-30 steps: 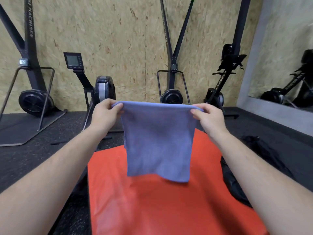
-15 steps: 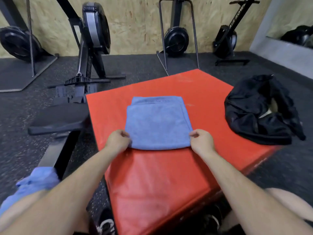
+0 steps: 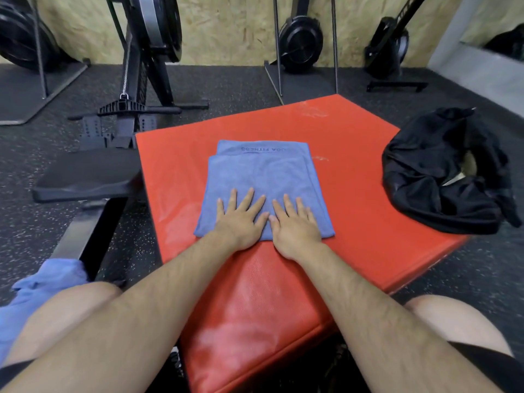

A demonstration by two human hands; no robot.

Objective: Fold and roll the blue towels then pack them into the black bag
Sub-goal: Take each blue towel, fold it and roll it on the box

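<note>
A blue towel (image 3: 262,177) lies folded in half on the red padded box (image 3: 354,154), its printed lower layer showing at the far edge. My left hand (image 3: 241,219) and my right hand (image 3: 295,222) press flat on the towel's near half, side by side, fingers straight and spread. The black bag (image 3: 442,174) sits slumped on the box's right corner, its mouth open towards me. Another blue towel (image 3: 37,293) lies bunched on my left thigh at the lower left.
A rowing machine (image 3: 133,89) with its black seat (image 3: 88,177) stands just left of the box. More gym machines (image 3: 300,41) line the wooden wall behind. Dark rubber floor (image 3: 467,265) surrounds the box. My bare knees flank its near corner.
The towel went from hanging in the air to lying folded on the box. Both hands let go of its near corners and now press flat on its middle.
</note>
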